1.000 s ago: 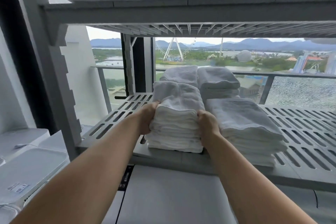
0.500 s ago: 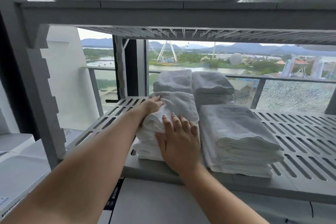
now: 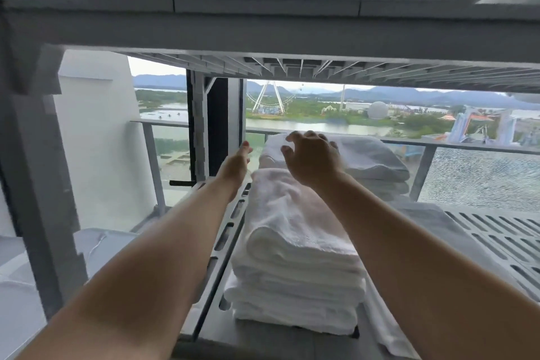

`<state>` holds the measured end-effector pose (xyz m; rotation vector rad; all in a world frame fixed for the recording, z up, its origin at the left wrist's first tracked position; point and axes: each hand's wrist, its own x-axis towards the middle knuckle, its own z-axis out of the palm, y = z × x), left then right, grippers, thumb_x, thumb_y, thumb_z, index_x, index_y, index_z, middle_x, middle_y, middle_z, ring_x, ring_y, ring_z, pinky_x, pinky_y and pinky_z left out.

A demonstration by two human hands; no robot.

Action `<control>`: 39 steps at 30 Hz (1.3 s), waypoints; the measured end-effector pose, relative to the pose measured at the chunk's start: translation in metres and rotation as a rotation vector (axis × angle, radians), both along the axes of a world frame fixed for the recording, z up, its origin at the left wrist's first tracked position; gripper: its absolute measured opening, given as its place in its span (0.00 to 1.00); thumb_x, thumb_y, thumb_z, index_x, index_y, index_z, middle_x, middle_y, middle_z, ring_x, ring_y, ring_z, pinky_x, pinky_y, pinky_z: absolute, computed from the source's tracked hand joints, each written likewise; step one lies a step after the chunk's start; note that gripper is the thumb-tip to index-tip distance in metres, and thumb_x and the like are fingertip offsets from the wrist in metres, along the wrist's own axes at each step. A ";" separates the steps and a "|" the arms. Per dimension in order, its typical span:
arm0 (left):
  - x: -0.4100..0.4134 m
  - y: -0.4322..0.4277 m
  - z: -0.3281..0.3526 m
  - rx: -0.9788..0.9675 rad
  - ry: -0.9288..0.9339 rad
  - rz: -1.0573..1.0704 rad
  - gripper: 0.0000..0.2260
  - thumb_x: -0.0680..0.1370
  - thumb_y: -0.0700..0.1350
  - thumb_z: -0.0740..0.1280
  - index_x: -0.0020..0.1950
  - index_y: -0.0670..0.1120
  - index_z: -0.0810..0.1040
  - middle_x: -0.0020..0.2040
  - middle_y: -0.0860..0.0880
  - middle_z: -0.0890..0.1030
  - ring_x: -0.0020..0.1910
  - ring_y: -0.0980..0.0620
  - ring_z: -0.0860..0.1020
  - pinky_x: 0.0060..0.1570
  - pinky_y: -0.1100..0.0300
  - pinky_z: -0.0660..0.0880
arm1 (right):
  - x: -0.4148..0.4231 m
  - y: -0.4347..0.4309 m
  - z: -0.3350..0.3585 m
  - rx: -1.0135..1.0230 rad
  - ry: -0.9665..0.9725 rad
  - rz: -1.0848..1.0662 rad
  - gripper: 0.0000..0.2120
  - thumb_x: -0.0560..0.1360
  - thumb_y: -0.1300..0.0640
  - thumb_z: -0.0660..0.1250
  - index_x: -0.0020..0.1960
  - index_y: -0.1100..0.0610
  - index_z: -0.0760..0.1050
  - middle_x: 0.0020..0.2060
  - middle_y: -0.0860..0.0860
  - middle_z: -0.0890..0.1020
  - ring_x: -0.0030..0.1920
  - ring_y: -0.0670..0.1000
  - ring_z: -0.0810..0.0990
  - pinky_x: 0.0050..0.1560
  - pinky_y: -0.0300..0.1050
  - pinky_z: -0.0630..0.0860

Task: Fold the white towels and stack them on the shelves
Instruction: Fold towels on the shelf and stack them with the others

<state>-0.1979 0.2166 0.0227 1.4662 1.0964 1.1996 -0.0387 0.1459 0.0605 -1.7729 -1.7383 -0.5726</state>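
Note:
A stack of folded white towels [image 3: 295,257] sits at the front of the grey slatted shelf [image 3: 496,231]. Behind it stand two more stacks, one at the back left [image 3: 273,152] and one at the back right [image 3: 371,158]. A further stack at the front right [image 3: 432,222] is mostly hidden by my right forearm. My left hand [image 3: 235,164] reaches along the left side of the stacks with straight fingers and holds nothing. My right hand [image 3: 312,158] hovers over the back left stack, fingers loosely curled, holding nothing.
Another slatted shelf [image 3: 292,26] hangs close overhead, its grey upright post [image 3: 38,184] at the left. Behind the shelf is a window with a balcony railing [image 3: 423,172]. White appliances [image 3: 17,295] stand low at the left.
Both hands have left the front stack and reached farther back. The right hand lifted from the stack's front face to above the back left stack. The camera moved closer.

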 end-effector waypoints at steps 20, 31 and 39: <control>0.041 0.079 -0.014 -0.369 -0.345 -0.495 0.22 0.85 0.56 0.50 0.73 0.45 0.67 0.59 0.41 0.80 0.54 0.45 0.81 0.57 0.52 0.77 | 0.024 0.110 -0.030 -0.610 0.070 -0.067 0.26 0.79 0.32 0.45 0.76 0.31 0.56 0.79 0.52 0.59 0.78 0.60 0.55 0.76 0.63 0.50; 0.040 0.031 0.051 0.218 0.255 -0.001 0.09 0.79 0.43 0.66 0.55 0.47 0.84 0.56 0.47 0.84 0.52 0.48 0.80 0.58 0.56 0.77 | 0.069 0.062 0.004 -0.216 0.227 0.030 0.16 0.79 0.51 0.63 0.66 0.49 0.77 0.64 0.54 0.80 0.63 0.55 0.78 0.64 0.44 0.70; 0.125 -0.060 0.062 0.660 0.904 -0.098 0.14 0.80 0.51 0.65 0.63 0.49 0.80 0.65 0.46 0.79 0.63 0.45 0.76 0.62 0.54 0.73 | 0.200 -0.018 -0.003 -0.025 0.436 -0.236 0.14 0.79 0.52 0.60 0.62 0.52 0.77 0.57 0.57 0.82 0.58 0.60 0.78 0.51 0.46 0.70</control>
